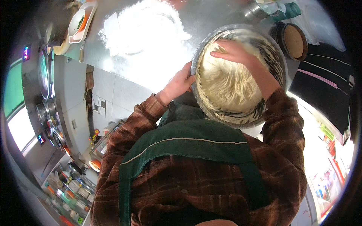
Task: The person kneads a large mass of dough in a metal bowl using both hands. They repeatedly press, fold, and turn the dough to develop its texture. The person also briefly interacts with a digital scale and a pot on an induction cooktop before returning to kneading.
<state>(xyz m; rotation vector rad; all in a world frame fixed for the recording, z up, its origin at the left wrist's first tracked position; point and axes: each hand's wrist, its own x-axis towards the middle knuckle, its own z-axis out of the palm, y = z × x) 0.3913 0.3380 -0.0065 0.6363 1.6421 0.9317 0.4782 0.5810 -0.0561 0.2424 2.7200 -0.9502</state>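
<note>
A large round metal bowl [283,63] stands tilted towards me at the counter's near edge. Soft, sticky pale dough [230,84] fills it, with smears up the inner wall. My left hand [181,82] grips the bowl's left rim, thumb at the edge and fingers partly hidden behind it. Inside the bowl, at the upper part of the dough, is my right hand [230,52], palm down with fingers somewhat spread; some fingertips touch the dough. It grips no separate object. To the left of the bowl, white flour [147,28] lies spread on the metal counter [94,56].
A round dark-rimmed container with tan contents [294,41] stands right of the bowl, near clear plastic sheeting [322,25]. On the far left are a white tray [92,17] and a bowl with chopped greens [77,24]. Pans [43,73] line the left side.
</note>
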